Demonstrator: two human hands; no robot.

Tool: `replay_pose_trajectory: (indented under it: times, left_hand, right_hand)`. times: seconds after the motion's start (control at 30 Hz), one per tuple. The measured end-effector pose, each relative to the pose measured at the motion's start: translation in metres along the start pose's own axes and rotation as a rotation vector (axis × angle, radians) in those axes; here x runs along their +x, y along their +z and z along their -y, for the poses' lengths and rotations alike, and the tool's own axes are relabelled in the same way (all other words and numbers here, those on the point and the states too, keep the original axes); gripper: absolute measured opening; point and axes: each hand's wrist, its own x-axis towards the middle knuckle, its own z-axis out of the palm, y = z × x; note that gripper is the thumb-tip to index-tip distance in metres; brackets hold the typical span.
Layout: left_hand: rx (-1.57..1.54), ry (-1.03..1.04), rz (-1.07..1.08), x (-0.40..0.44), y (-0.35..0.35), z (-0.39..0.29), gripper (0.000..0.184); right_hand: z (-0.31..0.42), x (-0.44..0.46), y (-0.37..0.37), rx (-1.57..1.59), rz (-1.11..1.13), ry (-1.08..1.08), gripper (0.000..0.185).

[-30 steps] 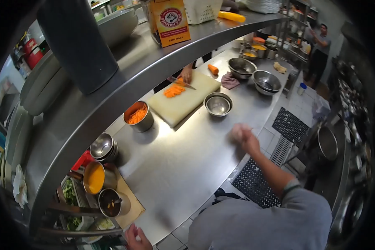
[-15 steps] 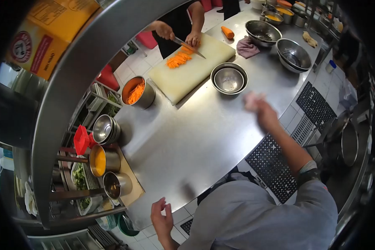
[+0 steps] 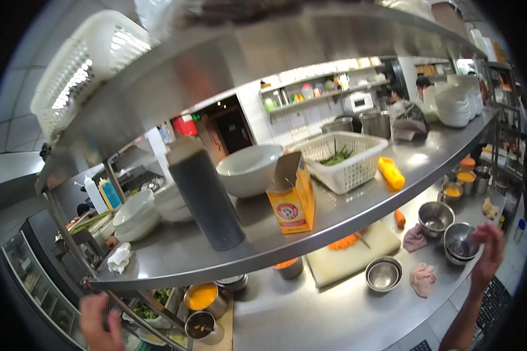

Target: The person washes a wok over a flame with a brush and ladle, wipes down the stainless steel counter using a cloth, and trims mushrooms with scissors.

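Observation:
My left hand [image 3: 101, 323] is raised at the lower left, beside the shelf's front post, with its fingers apart and nothing in it. At the right edge of the counter my right hand [image 3: 489, 255] is lifted, open and empty, its fingertips blurred. It overlaps the side of a steel bowl [image 3: 461, 241] in view; whether it touches the bowl I cannot tell. On the steel counter nearby lies a crumpled pale pink cloth [image 3: 423, 279], next to nested steel bowls [image 3: 383, 274]. A mauve cloth [image 3: 415, 238] rests farther back.
A steel shelf [image 3: 175, 266] crosses in front, bearing a dark squeeze bottle [image 3: 205, 199], an orange box [image 3: 291, 202], a white basket [image 3: 357, 175] and a yellow bottle [image 3: 391, 173]. Beneath are a cutting board [image 3: 328, 266] with shredded carrot and a pot of yellow liquid [image 3: 204, 297].
My view has tilted up from the counter to the shelf. The pale pink cloth now lies on the counter where my right hand was, and that hand has moved away, raised.

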Motion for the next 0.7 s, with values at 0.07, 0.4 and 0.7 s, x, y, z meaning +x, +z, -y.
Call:
replay_pose_trajectory:
  times: [0.07, 0.4, 0.7]
  left_hand:
    - [-0.028, 0.179, -0.129, 0.045, -0.022, -0.012, 0.027]
    - [0.001, 0.387, -0.174, 0.160, -0.048, -0.025, 0.032]
    - [-0.125, 0.482, -0.063, 0.108, -0.063, 0.034, 0.039]
  right_hand:
    - [0.062, 0.061, 0.019, 0.128, 0.029, -0.330, 0.031]
    - [0.382, 0.204, 0.230, 0.256, 0.503, -0.813, 0.035]
    - [0.515, 0.227, 0.448, 0.067, 0.048, -1.017, 0.052]
